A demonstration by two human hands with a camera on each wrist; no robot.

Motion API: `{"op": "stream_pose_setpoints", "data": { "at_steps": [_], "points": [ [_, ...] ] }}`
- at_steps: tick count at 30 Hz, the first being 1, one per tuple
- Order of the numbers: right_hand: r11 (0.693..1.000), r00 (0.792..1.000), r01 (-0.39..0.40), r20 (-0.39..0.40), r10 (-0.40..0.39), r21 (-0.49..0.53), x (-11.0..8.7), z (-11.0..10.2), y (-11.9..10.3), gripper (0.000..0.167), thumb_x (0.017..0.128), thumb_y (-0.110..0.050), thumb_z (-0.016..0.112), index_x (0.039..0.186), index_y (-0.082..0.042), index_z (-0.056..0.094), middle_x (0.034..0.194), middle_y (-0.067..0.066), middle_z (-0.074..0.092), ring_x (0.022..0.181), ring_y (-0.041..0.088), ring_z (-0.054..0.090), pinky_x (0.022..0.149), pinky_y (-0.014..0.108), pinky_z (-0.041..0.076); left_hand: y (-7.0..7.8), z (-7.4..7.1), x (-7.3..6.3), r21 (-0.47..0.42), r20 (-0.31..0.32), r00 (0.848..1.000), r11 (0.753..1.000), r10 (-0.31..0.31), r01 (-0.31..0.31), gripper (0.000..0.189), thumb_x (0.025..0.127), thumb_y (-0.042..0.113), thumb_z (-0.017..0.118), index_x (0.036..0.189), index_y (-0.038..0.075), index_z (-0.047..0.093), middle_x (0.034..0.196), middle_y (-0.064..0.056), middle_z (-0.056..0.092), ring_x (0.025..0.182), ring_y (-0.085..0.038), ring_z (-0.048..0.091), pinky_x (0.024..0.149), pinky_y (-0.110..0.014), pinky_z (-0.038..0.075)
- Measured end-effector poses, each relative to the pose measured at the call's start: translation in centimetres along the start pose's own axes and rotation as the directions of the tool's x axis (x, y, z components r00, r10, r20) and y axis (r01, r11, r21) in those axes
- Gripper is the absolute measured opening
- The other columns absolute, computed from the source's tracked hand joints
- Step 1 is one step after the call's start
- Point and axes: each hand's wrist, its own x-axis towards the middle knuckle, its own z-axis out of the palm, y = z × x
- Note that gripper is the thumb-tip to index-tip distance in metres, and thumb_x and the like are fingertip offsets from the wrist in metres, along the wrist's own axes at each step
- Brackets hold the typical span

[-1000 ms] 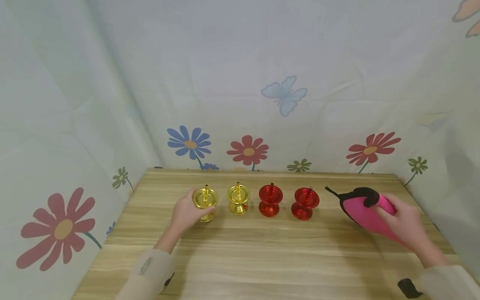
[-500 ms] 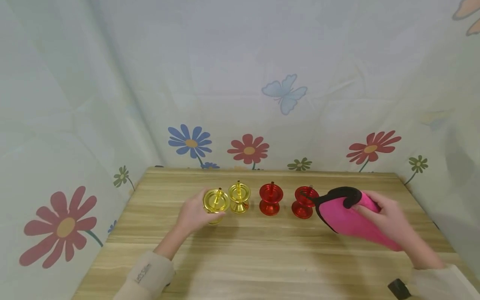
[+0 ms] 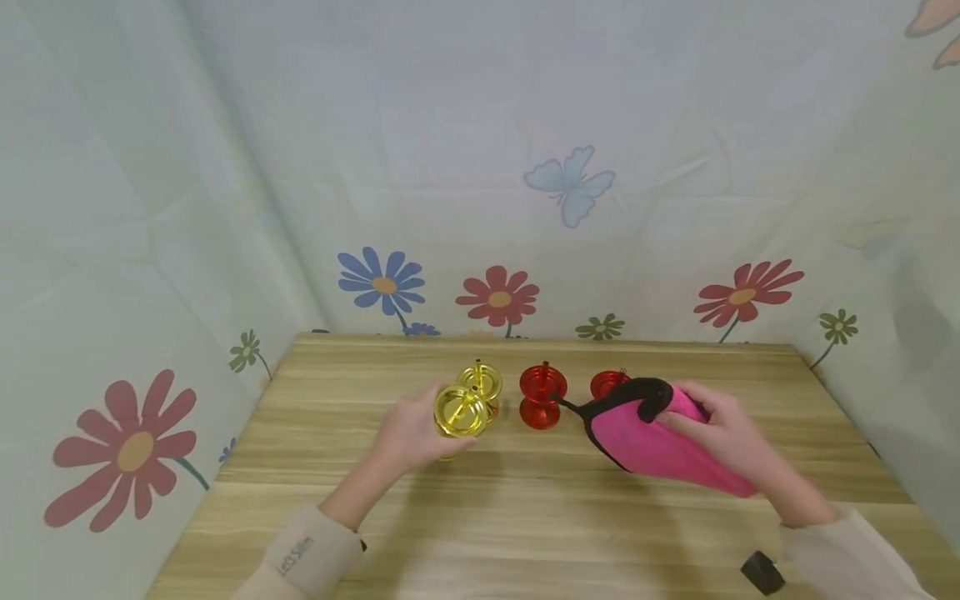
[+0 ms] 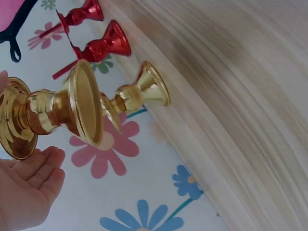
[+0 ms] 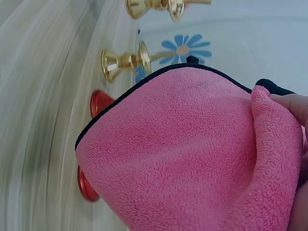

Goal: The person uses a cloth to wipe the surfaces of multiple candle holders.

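Note:
My left hand grips a shiny gold candle holder by its upper dish, thumb in front. In the left wrist view, the foot of this gold candle holder hangs clear of the tabletop. Just behind it stands a second gold candle holder, partly covered in the head view. From my right hand, which pinches its folded top edge, droops a pink cloth with black edging and a small loop. The cloth hides most of the rightmost red candle holder; another red candle holder stands upright left of it.
The wood-grain table ends at the back against a pale curtain printed with flowers and butterflies. More curtain closes in both sides. The standing candle holders line up near the back edge.
My left hand has lifted the leftmost gold candle holder and carried it right, in front of the other gold one. My right hand has brought the pink cloth left, across the rightmost red candle holder.

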Motion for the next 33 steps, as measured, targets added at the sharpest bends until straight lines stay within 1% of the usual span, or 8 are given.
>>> {"op": "stream_pose_setpoints", "data": {
  "at_steps": [5, 9, 12, 15, 20, 25, 29, 33],
  "points": [
    [0.997, 0.998, -0.031, 0.053, 0.027, 0.07, 0.6, 1.0, -0.7, 0.032, 0.081, -0.014, 0.062, 0.112, -0.008, 0.056, 0.08, -0.003, 0.057, 0.059, 0.007, 0.051, 0.048, 0.024, 0.045, 1.1, 0.6, -0.1, 0.046, -0.003, 0.999, 0.998, 0.051, -0.051, 0.073, 0.053, 0.054, 0.076, 0.11, 0.013, 0.054, 0.092, 0.0, 0.064, 0.081, -0.016, 0.06, 0.068, -0.029, 0.051],
    [0.993, 0.996, -0.042, 0.085, 0.033, 0.106, 1.0, 1.9, -1.1, 0.032, 0.082, -0.016, 0.062, 0.112, -0.008, 0.056, 0.084, 0.002, 0.06, 0.06, 0.007, 0.053, 0.05, 0.024, 0.047, 2.3, 0.9, -0.3, 0.067, 0.01, 0.996, 0.994, 0.086, -0.086, 0.072, 0.054, 0.055, 0.075, 0.11, 0.016, 0.052, 0.09, 0.001, 0.063, 0.079, -0.015, 0.06, 0.066, -0.027, 0.051],
    [0.992, 0.995, -0.038, 0.095, 0.027, 0.118, 1.4, 2.5, -1.4, 0.031, 0.082, -0.016, 0.062, 0.11, -0.007, 0.057, 0.085, 0.007, 0.06, 0.061, 0.007, 0.054, 0.051, 0.024, 0.047, 3.3, 0.9, -0.5, 0.099, 0.036, 0.994, 0.989, 0.106, -0.109, 0.075, 0.054, 0.057, 0.074, 0.111, 0.014, 0.051, 0.091, -0.001, 0.062, 0.08, -0.016, 0.06, 0.067, -0.027, 0.051],
    [0.991, 0.994, -0.034, 0.103, 0.021, 0.127, 1.7, 3.1, -1.7, 0.029, 0.081, -0.017, 0.063, 0.108, -0.008, 0.057, 0.084, 0.008, 0.059, 0.062, 0.007, 0.053, 0.051, 0.024, 0.047, 4.3, 1.0, -0.7, 0.172, 0.065, 0.99, 0.976, 0.125, -0.135, 0.078, 0.054, 0.062, 0.071, 0.111, 0.012, 0.05, 0.089, -0.003, 0.062, 0.08, -0.017, 0.06, 0.066, -0.029, 0.051],
    [0.988, 0.992, -0.034, 0.127, 0.015, 0.149, 2.1, 3.9, -2.3, 0.029, 0.081, -0.018, 0.063, 0.109, -0.01, 0.057, 0.083, 0.007, 0.057, 0.062, 0.009, 0.051, 0.051, 0.024, 0.046, 5.5, 1.2, -0.9, 0.3, 0.091, 0.981, 0.935, 0.172, -0.191, 0.081, 0.053, 0.066, 0.068, 0.107, 0.009, 0.05, 0.083, -0.003, 0.061, 0.075, -0.017, 0.059, 0.06, -0.029, 0.05],
    [0.987, 0.989, -0.055, 0.143, 0.032, 0.154, 2.5, 4.7, -2.9, 0.031, 0.081, -0.02, 0.064, 0.11, -0.011, 0.056, 0.084, 0.007, 0.057, 0.062, 0.011, 0.052, 0.051, 0.025, 0.047, 6.4, 1.5, -1.0, 0.338, 0.095, 0.973, 0.913, 0.209, -0.229, 0.075, 0.053, 0.065, 0.068, 0.1, 0.009, 0.052, 0.079, 0.0, 0.06, 0.072, -0.015, 0.057, 0.057, -0.027, 0.047],
    [0.986, 0.986, -0.071, 0.157, 0.047, 0.151, 2.6, 5.1, -3.4, 0.031, 0.081, -0.022, 0.064, 0.109, -0.012, 0.056, 0.081, 0.006, 0.057, 0.061, 0.011, 0.052, 0.051, 0.025, 0.046, 6.9, 1.7, -1.1, 0.342, 0.107, 0.971, 0.909, 0.215, -0.239, 0.075, 0.053, 0.065, 0.069, 0.1, 0.009, 0.054, 0.082, 0.0, 0.061, 0.074, -0.014, 0.057, 0.057, -0.025, 0.047],
    [0.985, 0.982, -0.074, 0.185, 0.044, 0.158, 2.7, 5.6, -4.0, 0.028, 0.081, -0.024, 0.063, 0.106, -0.013, 0.056, 0.076, 0.004, 0.056, 0.058, 0.011, 0.052, 0.049, 0.025, 0.046, 7.3, 1.9, -1.0, 0.356, 0.122, 0.969, 0.902, 0.216, -0.246, 0.076, 0.055, 0.064, 0.068, 0.103, 0.006, 0.055, 0.089, -0.001, 0.063, 0.078, -0.015, 0.059, 0.062, -0.026, 0.05]
  ]
}}
